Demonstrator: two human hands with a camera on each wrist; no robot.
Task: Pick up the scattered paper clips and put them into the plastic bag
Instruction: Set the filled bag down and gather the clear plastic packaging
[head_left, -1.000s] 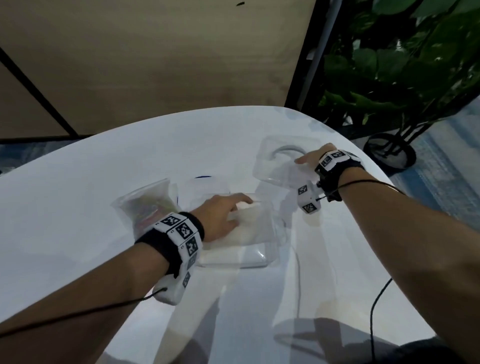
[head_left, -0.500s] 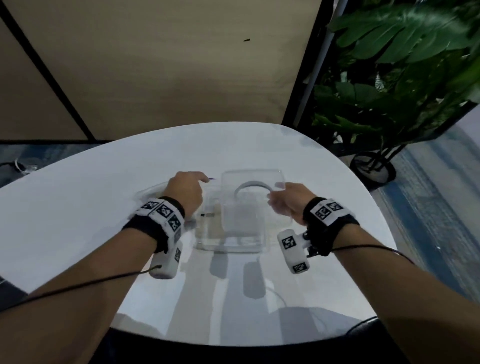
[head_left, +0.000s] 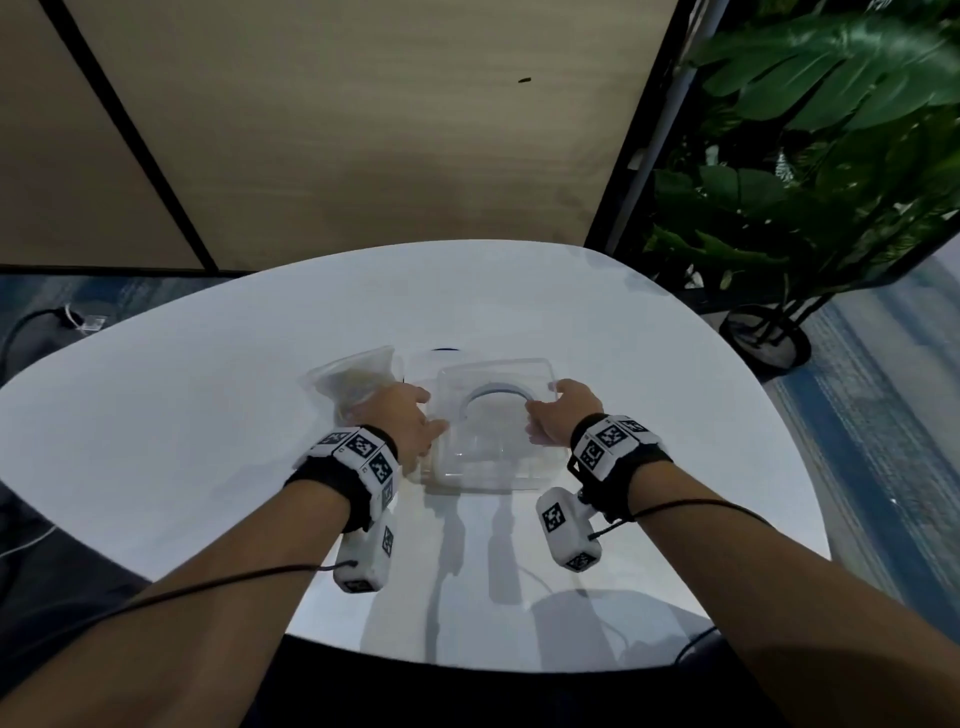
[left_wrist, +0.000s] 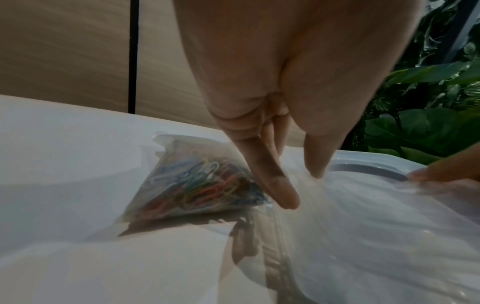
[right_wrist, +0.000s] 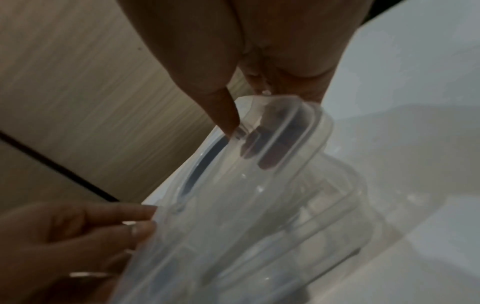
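A clear plastic bag stuffed with coloured paper clips lies on the white table, left of a clear plastic box. A clear lid with a blue ring sits across the top of the box. My right hand grips the lid's right edge, thumb on top and fingers underneath. My left hand is at the box's left side, its straight fingers touching the lid's edge beside the bag. A small dark blue item lies just behind the box.
The rounded table edge runs close to my body and curves away on the right. A large potted plant stands past the table's right side. Wood-look wall panels rise behind, and a cable lies on the floor at left.
My right hand has carried the lid from the table's right side over onto the box. My left hand has left the inside of the box and now rests at its left edge.
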